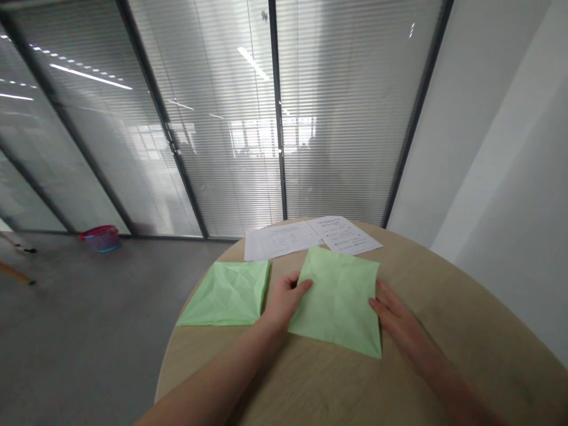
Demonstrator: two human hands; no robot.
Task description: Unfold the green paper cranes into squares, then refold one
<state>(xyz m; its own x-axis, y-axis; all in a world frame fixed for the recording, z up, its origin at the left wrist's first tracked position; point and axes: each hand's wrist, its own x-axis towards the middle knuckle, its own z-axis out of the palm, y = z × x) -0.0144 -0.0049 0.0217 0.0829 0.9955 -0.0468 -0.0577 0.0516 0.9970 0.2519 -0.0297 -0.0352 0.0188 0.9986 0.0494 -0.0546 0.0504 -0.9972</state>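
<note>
A square light-green sheet of paper (338, 302), with faint creases, is held a little tilted over the table between my two hands. My left hand (286, 299) pinches its left edge, the thumb on top and the fingers behind. At the opposite edge, my right hand (394, 313) has its thumb on the front side and its fingers behind the sheet. To the left of my left hand lies a second piece of green paper (228, 293), crumpled with many creases and seemingly layered along its edges.
Two printed white sheets, a left one (279, 239) and a right one (346, 235), lie at the far side of the round wooden table (426, 278). A glass partition with blinds (346, 148) stands behind. A red and blue basket (102, 238) sits on the floor at left.
</note>
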